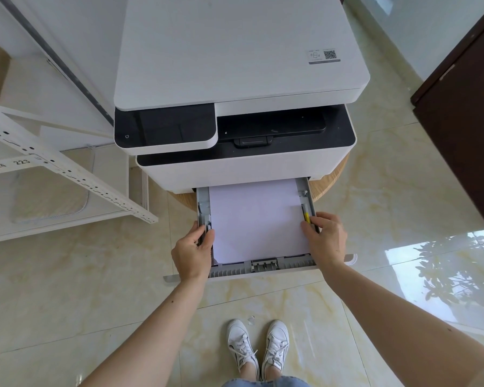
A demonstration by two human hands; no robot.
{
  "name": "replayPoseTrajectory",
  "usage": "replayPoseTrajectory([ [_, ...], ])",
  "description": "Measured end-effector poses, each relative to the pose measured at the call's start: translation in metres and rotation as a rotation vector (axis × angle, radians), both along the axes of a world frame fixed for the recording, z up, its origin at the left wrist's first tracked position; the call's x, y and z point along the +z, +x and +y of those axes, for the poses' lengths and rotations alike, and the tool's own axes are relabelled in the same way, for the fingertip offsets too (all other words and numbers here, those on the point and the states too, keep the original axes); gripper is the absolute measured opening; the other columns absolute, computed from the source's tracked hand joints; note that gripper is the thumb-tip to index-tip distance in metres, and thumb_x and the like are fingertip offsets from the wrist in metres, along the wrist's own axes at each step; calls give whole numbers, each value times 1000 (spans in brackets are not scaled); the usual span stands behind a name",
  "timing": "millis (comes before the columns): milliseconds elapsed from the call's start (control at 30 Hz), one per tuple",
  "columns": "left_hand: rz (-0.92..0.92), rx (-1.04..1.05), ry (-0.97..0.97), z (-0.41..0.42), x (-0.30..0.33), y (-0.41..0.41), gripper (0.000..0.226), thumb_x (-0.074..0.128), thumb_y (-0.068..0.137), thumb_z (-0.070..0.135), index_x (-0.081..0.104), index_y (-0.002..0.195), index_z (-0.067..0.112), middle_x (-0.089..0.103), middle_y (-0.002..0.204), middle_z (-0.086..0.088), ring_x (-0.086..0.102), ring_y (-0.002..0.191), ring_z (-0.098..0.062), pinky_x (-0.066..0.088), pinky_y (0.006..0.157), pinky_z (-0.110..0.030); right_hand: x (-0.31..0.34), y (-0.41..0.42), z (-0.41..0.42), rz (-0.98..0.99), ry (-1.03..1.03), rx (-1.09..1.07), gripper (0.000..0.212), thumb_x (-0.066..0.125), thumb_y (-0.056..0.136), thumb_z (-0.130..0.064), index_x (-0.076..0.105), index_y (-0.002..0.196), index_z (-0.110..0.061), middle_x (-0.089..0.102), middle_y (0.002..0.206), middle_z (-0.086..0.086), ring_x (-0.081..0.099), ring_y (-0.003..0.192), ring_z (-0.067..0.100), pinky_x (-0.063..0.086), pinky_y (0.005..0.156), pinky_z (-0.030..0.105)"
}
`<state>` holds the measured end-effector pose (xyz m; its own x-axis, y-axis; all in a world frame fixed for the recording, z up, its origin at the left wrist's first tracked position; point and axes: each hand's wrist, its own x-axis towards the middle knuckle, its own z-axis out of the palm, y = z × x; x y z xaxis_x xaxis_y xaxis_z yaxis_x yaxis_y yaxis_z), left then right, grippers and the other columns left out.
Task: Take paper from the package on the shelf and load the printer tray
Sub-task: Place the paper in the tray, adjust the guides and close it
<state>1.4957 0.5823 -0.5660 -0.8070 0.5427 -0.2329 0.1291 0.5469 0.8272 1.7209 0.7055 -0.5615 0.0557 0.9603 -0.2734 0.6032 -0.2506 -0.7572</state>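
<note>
A white and black printer stands on a round wooden stand. Its grey paper tray is pulled out toward me, with a stack of white paper lying flat inside. My left hand grips the tray's left side guide, fingers curled over its edge beside the paper. My right hand grips the right side guide next to a yellow tab, fingertips touching the paper's right edge. No paper package is in view.
A white metal shelf with number labels stands to the left, a flat wrapped item on its lower level. A dark brown door is at the right. My white shoes stand on glossy marble tile below the tray.
</note>
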Motion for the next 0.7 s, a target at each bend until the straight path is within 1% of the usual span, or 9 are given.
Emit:
replayPoseTrajectory([
  [167, -19, -6, -11, 0, 2, 0, 34, 72, 84, 23, 70, 115, 8, 65, 128, -8, 64, 113, -14, 39, 80, -2, 0, 1, 1, -27, 1, 25, 13, 66, 86, -20, 77, 89, -13, 59, 120, -3, 54, 98, 18, 50, 76, 40],
  [233, -28, 1, -12, 0, 2, 0, 35, 72, 84, 23, 70, 116, 8, 65, 129, -8, 64, 113, -14, 39, 79, -2, 0, 1, 1, -40, 4, 32, 13, 66, 86, -20, 77, 89, -13, 59, 120, -3, 54, 97, 18, 51, 75, 40],
  [333, -24, -26, -24, -1, 2, -2, 36, 73, 84, 24, 70, 116, 9, 65, 129, -8, 64, 115, -15, 43, 87, -9, 1, 2, 1, -51, 13, 40, 14, 67, 85, -21, 77, 91, -13, 59, 121, -2, 53, 98, 17, 48, 72, 37],
  [433, -30, -73, -45, -1, 6, -3, 40, 74, 83, 25, 68, 119, 8, 63, 131, -9, 60, 120, -16, 46, 103, -28, 3, 2, 1, -91, 26, 67, 18, 68, 85, -23, 76, 96, -12, 59, 123, 0, 49, 95, 16, 41, 71, 33],
  [500, -9, -112, -57, -3, 10, -1, 38, 73, 84, 25, 69, 118, 8, 64, 129, -6, 61, 116, -7, 46, 101, -26, 4, 2, 0, -121, 27, 97, 23, 70, 84, -25, 74, 100, -10, 59, 125, 2, 53, 100, 21, 42, 73, 34],
  [567, 32, -182, -41, -6, 16, 1, 22, 71, 86, 26, 73, 105, 15, 72, 109, 7, 61, 91, 16, 47, 86, -20, 6, 3, 0, -145, 14, 152, 31, 70, 85, -30, 71, 106, -8, 56, 129, 4, 55, 107, 26, 45, 79, 33],
  [600, 45, -227, -48, -7, 19, 1, 19, 70, 86, 27, 72, 102, 17, 71, 104, 14, 60, 86, 17, 48, 84, -24, 7, 4, -1, -158, 5, 190, 35, 69, 85, -33, 69, 110, -8, 55, 132, 5, 55, 110, 26, 44, 82, 32],
  [633, 52, -278, -74, -8, 21, 1, 26, 69, 87, 29, 70, 109, 17, 68, 114, 13, 61, 97, 11, 49, 93, -29, 9, 7, -1, -172, -1, 231, 40, 68, 86, -35, 67, 115, -7, 53, 134, 4, 54, 112, 26, 44, 84, 32],
  [700, 39, -371, -143, -12, 23, -3, 52, 69, 86, 32, 58, 132, 12, 48, 146, -1, 46, 133, -8, 33, 109, -23, 11, 13, 0, -213, -13, 324, 50, 67, 86, -41, 62, 123, -8, 49, 140, 3, 52, 117, 25, 42, 87, 32],
])
